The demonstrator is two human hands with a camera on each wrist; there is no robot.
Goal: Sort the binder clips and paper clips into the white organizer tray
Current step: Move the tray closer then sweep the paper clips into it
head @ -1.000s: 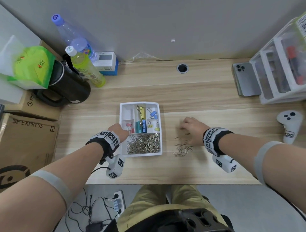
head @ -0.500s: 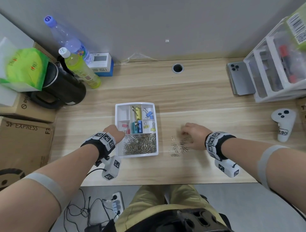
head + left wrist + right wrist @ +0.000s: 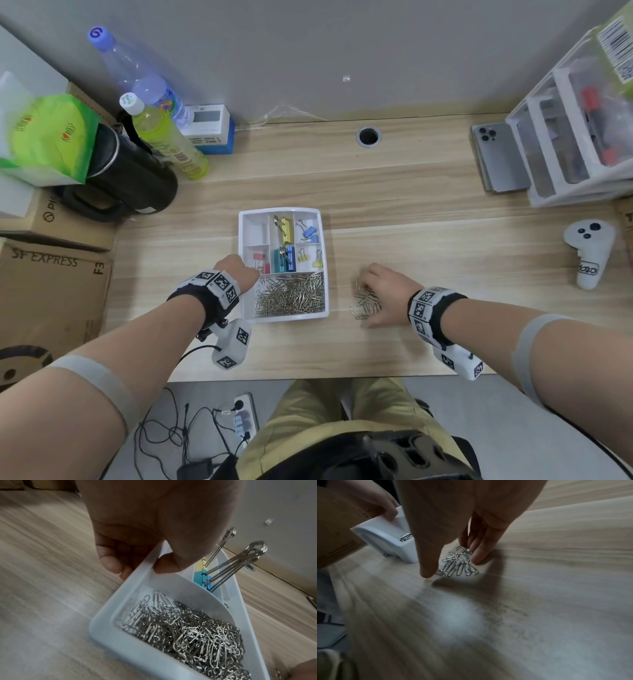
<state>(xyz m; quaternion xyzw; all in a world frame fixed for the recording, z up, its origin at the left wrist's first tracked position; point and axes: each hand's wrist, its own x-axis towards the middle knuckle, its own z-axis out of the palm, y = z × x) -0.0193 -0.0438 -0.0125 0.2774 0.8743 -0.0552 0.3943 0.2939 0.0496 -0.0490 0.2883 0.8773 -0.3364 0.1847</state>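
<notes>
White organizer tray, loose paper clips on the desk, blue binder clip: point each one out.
white organizer tray (image 3: pixel 283 317): head view, near rim.
loose paper clips (image 3: pixel 366 301): head view, middle of the pile.
blue binder clip (image 3: pixel 310 233): head view, blue body.

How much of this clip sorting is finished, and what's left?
Mostly done. The binder clips sit in the small compartments of the white tray, and a big heap of paper clips fills its front section. The left hand grips the tray's rim while the right hand gathers the last small pile of loose clips on the desk.
</notes>
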